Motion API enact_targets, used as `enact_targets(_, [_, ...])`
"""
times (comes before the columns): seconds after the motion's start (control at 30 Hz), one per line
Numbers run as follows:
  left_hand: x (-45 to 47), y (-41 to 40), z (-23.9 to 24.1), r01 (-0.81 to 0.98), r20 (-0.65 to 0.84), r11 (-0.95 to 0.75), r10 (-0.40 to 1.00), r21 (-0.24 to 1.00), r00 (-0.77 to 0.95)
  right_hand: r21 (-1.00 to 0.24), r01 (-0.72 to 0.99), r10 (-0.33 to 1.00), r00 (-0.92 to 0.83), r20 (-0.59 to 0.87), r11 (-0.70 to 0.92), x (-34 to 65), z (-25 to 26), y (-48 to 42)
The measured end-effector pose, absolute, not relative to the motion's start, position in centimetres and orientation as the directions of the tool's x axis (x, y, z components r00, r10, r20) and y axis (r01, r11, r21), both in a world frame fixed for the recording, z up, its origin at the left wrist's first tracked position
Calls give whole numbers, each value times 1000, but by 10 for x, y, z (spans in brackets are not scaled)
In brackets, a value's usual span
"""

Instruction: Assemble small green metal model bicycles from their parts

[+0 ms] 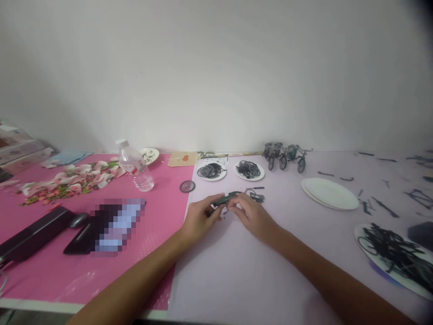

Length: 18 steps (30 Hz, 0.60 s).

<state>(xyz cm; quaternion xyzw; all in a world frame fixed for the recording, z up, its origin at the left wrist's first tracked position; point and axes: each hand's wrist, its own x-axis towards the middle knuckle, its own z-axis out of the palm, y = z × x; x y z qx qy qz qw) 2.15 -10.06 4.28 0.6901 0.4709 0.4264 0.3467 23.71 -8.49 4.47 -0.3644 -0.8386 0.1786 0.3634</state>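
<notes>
Over the pale lilac table, my left hand [199, 214] and my right hand [252, 212] meet, fingers closed around a small dark green model bicycle part [225, 198]. The left thumb and fingers pinch its near end, while the right fingertips grip it from the other side and cover part of it. Its exact shape is hidden. Just behind my right hand lie small black parts [259, 197] and a thin dark rod [255, 188]. A loose spoked wheel [187, 186] rests left of the hands, on the pink cover.
Model bicycles [299, 155] stand by the wall. Two plates behind the hands hold wheels [211, 170] and black parts [248, 170]. Stacked white plates [333, 194] and a loaded plate [361, 232] are at right. A bottle [137, 169], phone [104, 228] and artificial flowers [77, 178] are at left.
</notes>
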Motion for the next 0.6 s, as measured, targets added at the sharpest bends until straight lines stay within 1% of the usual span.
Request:
enact_targets(0.1, [22,-100,42,359,268,-328,941,874,207,-554,480,732,-473,490,681,237,45,-85])
enact_targets(0.33, [22,-97,36,340,358,-410,910,846,209,-541,469,716,-470,517,698,238,43,-83])
enact_targets(0.6, [22,-99,36,334,359,-425,901,841,242,-544,495,735,-447,510,678,239,41,-84])
